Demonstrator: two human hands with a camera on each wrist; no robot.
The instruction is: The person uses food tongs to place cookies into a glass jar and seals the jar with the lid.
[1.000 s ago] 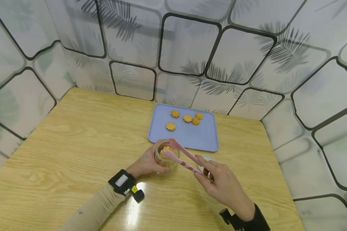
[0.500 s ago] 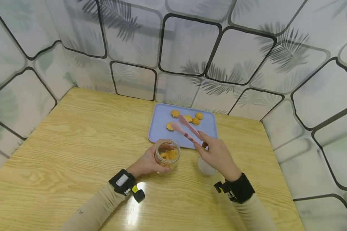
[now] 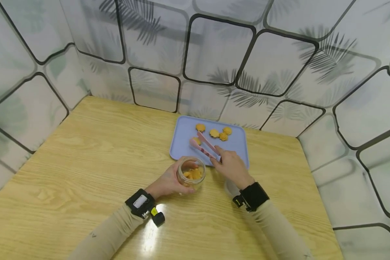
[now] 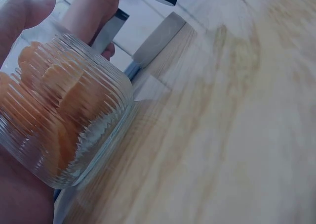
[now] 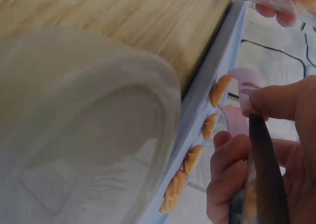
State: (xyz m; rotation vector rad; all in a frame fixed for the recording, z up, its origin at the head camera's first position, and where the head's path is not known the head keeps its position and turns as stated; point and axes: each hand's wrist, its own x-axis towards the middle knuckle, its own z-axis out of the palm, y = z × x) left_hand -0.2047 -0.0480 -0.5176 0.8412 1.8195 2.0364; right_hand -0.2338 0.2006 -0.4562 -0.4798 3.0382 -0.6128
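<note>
My left hand grips a ribbed glass jar by its side, mouth up and tilted. Orange-yellow scalloped cookies lie inside it. In my right hand is a pair of pink tongs, pinched between thumb and fingers. Their tips stand apart at the nearest cookie on the blue tray, one on each side of it in the head view. Whether they touch it I cannot tell. Several other cookies lie farther back on the tray.
A whitish translucent lid rests on the wooden table under my right wrist, partly hidden in the head view. Patterned curtain walls stand close behind the tray and at both sides.
My right hand has moved the tongs from the jar's mouth forward over the tray to the nearest cookie. My left hand keeps its hold on the jar.
</note>
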